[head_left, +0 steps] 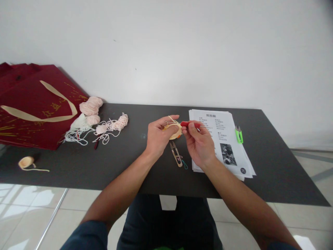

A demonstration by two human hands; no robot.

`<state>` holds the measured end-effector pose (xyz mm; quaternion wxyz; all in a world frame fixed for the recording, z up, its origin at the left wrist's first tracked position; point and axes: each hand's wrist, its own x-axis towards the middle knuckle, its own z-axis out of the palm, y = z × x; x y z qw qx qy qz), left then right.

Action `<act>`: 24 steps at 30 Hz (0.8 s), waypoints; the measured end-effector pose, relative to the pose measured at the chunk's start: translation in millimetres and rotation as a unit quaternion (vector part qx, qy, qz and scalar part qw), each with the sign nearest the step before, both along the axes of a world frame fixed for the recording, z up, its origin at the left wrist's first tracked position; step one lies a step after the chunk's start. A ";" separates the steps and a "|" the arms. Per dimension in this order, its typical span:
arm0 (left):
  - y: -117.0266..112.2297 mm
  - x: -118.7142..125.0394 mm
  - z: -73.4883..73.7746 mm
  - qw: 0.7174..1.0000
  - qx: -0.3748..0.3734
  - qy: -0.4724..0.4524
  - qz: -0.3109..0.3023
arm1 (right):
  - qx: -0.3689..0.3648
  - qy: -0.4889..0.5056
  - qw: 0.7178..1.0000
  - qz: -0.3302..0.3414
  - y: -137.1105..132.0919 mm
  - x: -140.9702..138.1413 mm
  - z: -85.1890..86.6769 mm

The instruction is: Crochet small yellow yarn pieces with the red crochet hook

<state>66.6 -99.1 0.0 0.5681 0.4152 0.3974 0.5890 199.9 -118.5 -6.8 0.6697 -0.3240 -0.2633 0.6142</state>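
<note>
My left hand is closed on a small pale-yellow crochet piece with a bit of orange at its lower edge. A strand of yellow yarn rises by the left fingers. Between thumb and fingers, my right hand grips a red-handled crochet hook, its thin end pointing left at the piece. Whether the hook tip sits in a stitch is too small to tell. Just below the hands, thread snips with a teal cord lie on the dark table.
Printed sheets lie under and beside my right hand, with green snips on their right edge. Pink and white yarn lies near dark red bags at the left. A small cream crochet piece rests at the front left.
</note>
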 end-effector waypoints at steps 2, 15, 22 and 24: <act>0.0 1.2 -1.2 1.000 0.003 0.005 0.005 | 0.001 0.007 1.000 0.003 0.5 0.8 0.8; 6.3 16.1 38.9 0.998 0.015 0.004 -0.064 | 0.041 0.031 0.998 -0.029 4.7 12.0 12.0; 12.3 15.2 12.3 0.999 -0.011 -0.019 -0.029 | 0.043 0.002 0.998 -0.040 10.5 11.1 2.0; 11.5 13.7 7.8 1.000 -0.005 -0.021 -0.012 | 0.037 -0.010 0.998 -0.039 9.7 10.1 1.1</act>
